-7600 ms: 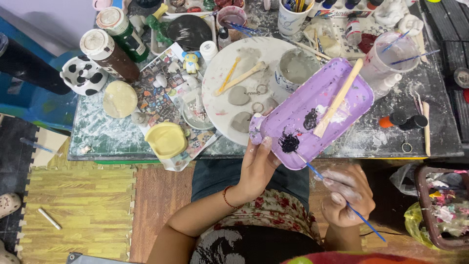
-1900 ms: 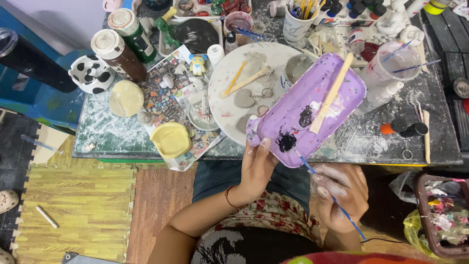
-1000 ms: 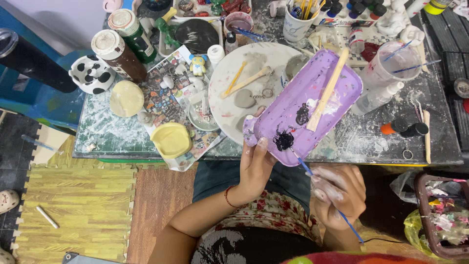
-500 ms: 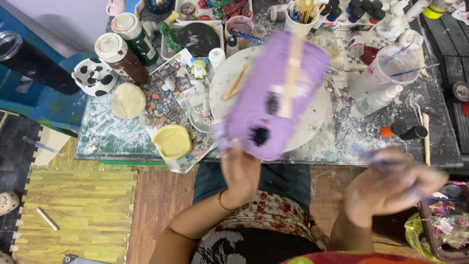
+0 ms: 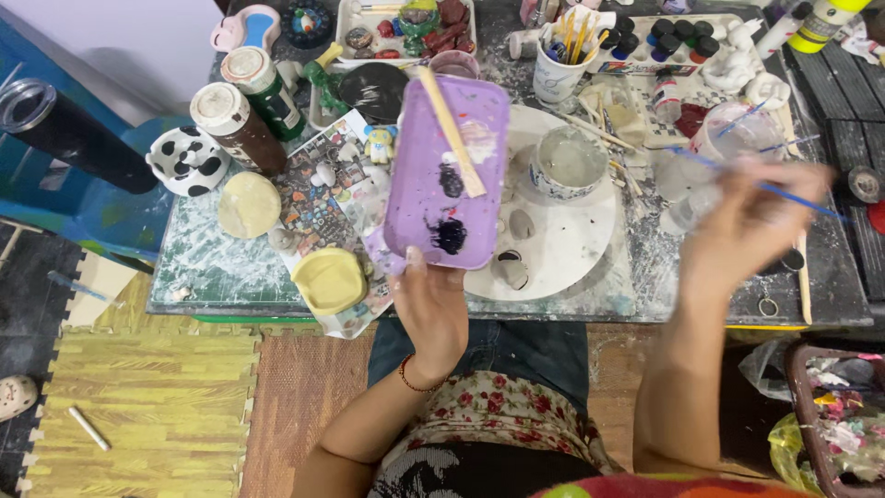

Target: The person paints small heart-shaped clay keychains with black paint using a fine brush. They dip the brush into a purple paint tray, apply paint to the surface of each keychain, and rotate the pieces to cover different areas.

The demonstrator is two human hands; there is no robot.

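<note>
My left hand (image 5: 431, 309) grips the near edge of a purple plastic tray (image 5: 446, 171) and holds it over the table. Dark paint blobs and a wooden stick (image 5: 450, 131) lie on the tray. My right hand (image 5: 751, 226), blurred, is raised over the right side of the table and holds a thin blue paintbrush (image 5: 784, 192) near a clear plastic cup (image 5: 733, 138). Under the tray lies a round white plate (image 5: 567, 240) with small grey clay pieces and a grey-filled bowl (image 5: 569, 161).
The paint-smeared table (image 5: 230, 272) carries a yellow lid (image 5: 329, 279), a cream disc (image 5: 249, 205), a spotted black-and-white cup (image 5: 189, 161), two tall bottles (image 5: 241, 124), a brush cup (image 5: 562, 65), small paint pots (image 5: 678, 37) and white figurines (image 5: 737, 65). A bin (image 5: 834, 415) stands at lower right.
My left hand swung the purple tray leftward and turned it upright over the table. My right hand rose with the brush from my lap to the cup at the right.
</note>
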